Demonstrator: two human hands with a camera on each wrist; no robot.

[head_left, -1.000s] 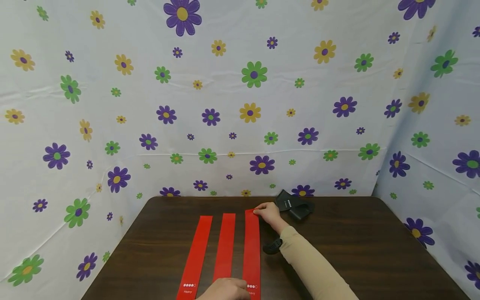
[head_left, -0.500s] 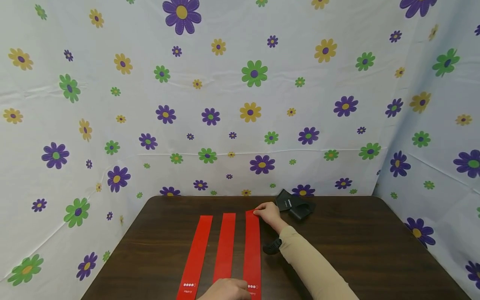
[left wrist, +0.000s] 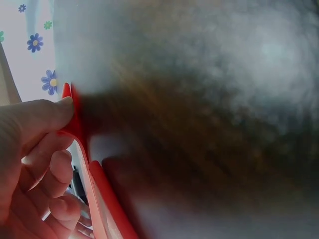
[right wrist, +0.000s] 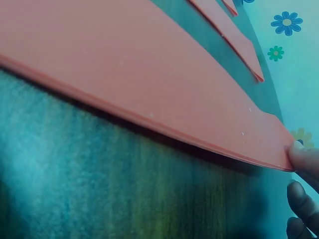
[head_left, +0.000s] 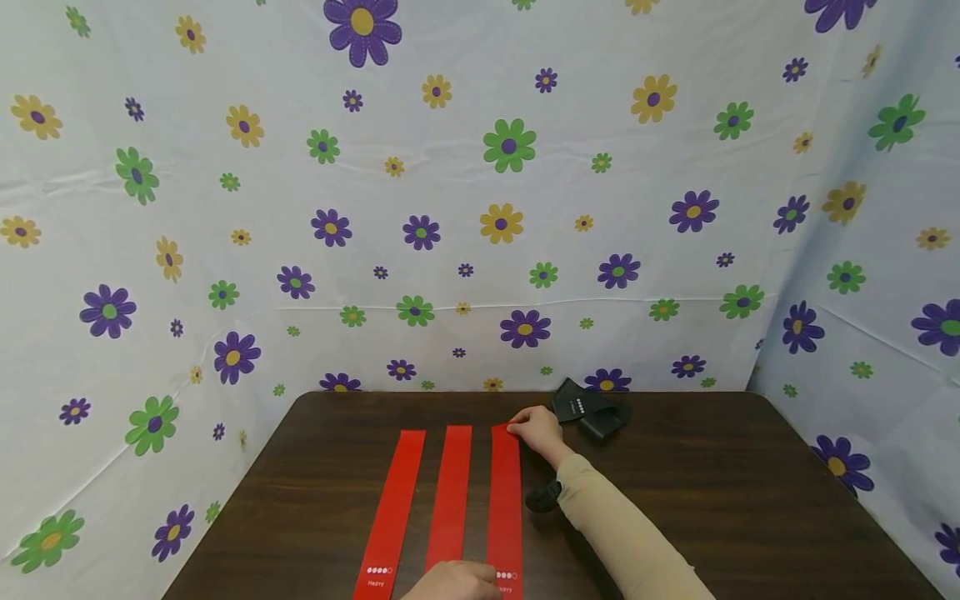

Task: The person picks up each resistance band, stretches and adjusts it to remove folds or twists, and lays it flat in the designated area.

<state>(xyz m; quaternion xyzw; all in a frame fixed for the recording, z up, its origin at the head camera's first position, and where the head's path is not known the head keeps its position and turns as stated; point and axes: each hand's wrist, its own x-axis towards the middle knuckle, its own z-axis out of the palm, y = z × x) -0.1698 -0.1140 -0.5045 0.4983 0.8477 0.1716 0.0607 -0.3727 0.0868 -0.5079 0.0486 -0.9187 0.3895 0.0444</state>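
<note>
Three flat red resistance bands lie lengthwise side by side: a left one (head_left: 392, 508), a middle one (head_left: 452, 492) and a right one (head_left: 505, 500). White dots and the word Heavy are printed near the close ends. My right hand (head_left: 538, 431) pinches the far end of the right band between thumb and finger. In the right wrist view that band (right wrist: 149, 79) stretches toward the thumb. At the bottom edge of the head view, my left hand (head_left: 454, 582) overlaps the middle band's near part. The left wrist view shows its thumb (left wrist: 47, 115) and finger pinching red band material.
A folded black band (head_left: 588, 408) with white print lies at the far edge, just beyond my right hand. The dark wooden table (head_left: 675, 492) ends against a white flowered cloth (head_left: 450, 192). A black watch strap (head_left: 545, 496) circles my right wrist.
Both hands stay nearly in place on the band. The right hand and the band's far end have shifted very slightly toward me, and the head view has moved a little.
</note>
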